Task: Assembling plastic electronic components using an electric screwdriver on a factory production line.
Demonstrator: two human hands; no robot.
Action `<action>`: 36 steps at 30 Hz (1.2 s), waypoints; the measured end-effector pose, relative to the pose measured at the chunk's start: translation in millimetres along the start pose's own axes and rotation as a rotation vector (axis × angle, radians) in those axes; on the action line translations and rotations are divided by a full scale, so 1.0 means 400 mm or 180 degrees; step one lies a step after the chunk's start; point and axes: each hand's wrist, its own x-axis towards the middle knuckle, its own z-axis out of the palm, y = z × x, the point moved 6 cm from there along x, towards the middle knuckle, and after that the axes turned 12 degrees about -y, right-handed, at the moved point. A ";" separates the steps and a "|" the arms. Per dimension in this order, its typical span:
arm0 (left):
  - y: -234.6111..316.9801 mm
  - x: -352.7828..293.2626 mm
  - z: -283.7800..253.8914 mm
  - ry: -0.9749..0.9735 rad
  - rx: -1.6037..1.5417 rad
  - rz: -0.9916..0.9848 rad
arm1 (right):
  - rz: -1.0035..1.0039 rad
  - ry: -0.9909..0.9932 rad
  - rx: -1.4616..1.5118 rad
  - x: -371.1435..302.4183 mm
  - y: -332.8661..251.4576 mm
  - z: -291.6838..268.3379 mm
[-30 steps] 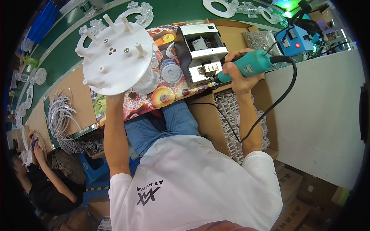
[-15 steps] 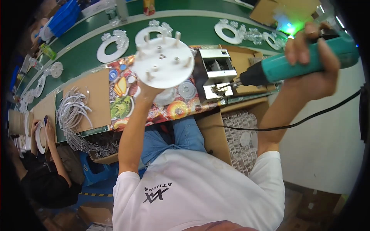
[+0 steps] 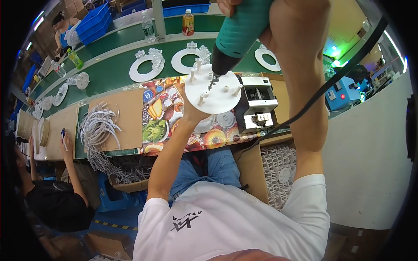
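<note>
White short-sleeved T-shirt, black angular print; blue jeans.

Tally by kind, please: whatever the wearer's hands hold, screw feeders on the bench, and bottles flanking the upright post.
Electric screwdriver (right hand): 1
White pegged disc (left hand): 1
Black-and-silver screw feeder: 1
Clear bottle and orange bottle: 2
Total: 5

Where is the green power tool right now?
The green power tool is at the top of the head view, right of centre, in the right hand, its bit pointing at the pegged white disc held by the left hand.
</note>
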 end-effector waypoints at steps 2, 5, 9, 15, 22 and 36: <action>0.006 0.009 -0.007 0.0038 -0.0278 -0.0153 | 0.0125 -0.0052 -0.0053 0.001 0.009 0.004; -0.002 0.013 -0.007 0.0029 -0.0545 -0.0279 | -0.0029 -0.0196 0.0132 0.007 0.014 0.010; 0.012 0.007 -0.014 0.0282 -0.0267 -0.0006 | -0.0007 -0.0203 0.0111 0.009 0.018 0.013; -0.018 -0.007 0.018 -0.0204 -0.0241 -0.0114 | -0.0188 -0.0112 0.0257 0.011 0.035 0.012; -0.036 0.000 0.020 -0.0182 -0.1681 -0.0790 | -0.0341 -0.0450 0.0029 0.015 0.039 0.023; -0.106 -0.042 0.068 -0.0100 -0.2793 -0.1970 | 0.0094 -0.0555 -0.0091 0.013 0.058 0.002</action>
